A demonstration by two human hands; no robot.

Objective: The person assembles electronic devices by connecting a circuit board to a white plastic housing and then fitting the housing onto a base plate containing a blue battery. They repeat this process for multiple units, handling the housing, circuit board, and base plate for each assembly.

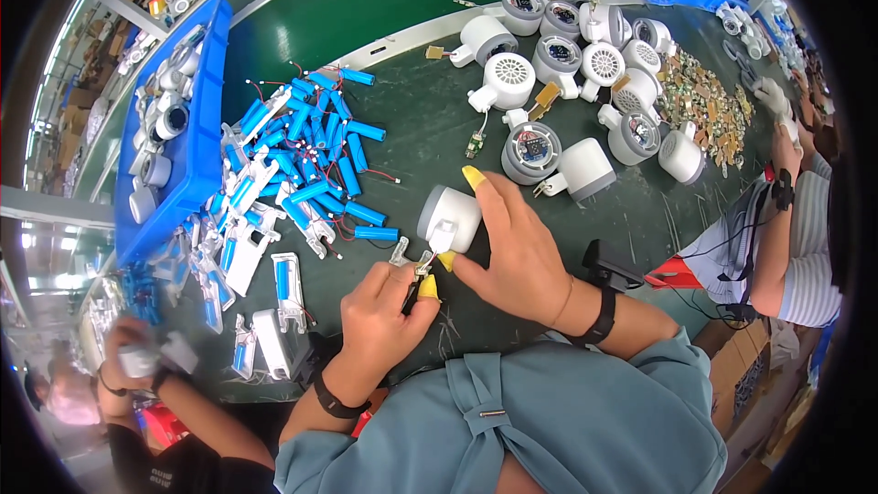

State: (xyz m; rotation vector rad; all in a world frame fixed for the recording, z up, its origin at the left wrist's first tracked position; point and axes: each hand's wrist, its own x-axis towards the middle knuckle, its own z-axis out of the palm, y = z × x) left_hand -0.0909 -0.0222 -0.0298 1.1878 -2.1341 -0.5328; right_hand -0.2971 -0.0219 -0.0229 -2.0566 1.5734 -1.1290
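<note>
We bend over a dark green tabletop (402, 133), where a white-and-grey cylindrical plastic housing (465, 216) sits before us between our hands. Our right hand (526, 256) is clamped on it, thumb by its neck and fingers along its far side. Our left hand (377, 313) pinches a small silvery piece (422, 266) just at that neck; it is too small for us to tell more. Yellow fingertip covers (473, 177) show on both hands. Leftward lie blue cylindrical batteries with thin red wires (315, 189); beyond our right hand stand more white-and-grey round housings (585, 169), beside a heap of little brown-and-green circuit boards (702, 101).
</note>
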